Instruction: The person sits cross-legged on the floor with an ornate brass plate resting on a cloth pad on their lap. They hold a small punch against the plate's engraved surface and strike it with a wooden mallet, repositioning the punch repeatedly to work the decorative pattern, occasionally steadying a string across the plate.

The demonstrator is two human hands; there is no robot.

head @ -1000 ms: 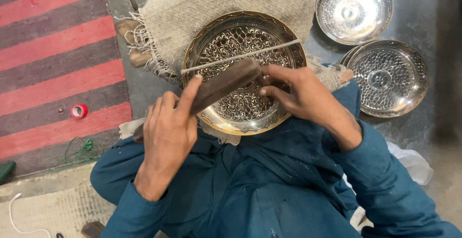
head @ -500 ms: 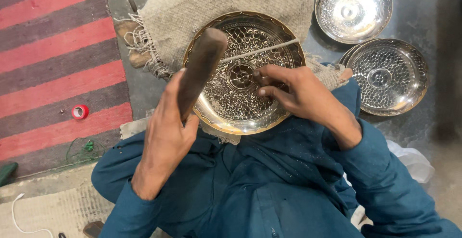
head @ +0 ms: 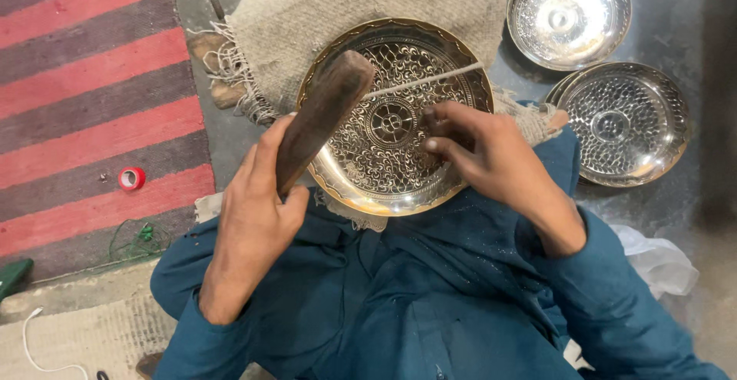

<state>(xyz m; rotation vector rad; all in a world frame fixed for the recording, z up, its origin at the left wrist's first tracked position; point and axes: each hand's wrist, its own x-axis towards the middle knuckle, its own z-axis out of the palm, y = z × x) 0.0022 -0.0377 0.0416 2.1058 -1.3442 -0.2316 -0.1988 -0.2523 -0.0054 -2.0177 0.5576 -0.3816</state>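
Over burlap on the floor, left hand (head: 253, 219) had swung its gripped wooden mallet (head: 322, 115) upward off the engraved brass plate (head: 395, 119); right hand (head: 491, 157) fingers pinched a thin chisel (head: 426, 80).

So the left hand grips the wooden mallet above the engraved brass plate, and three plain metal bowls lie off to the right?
Not quite: the head view shows two metal bowls, not three. The left hand does grip the wooden mallet above the engraved brass plate.

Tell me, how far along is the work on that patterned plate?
The brass plate already shows pattern across its whole face. In hand: the left hand holds a wooden mallet raised over it, while the right hand steadies a thin metal rod. How much remains cannot be told. Two silver plates lie aside.
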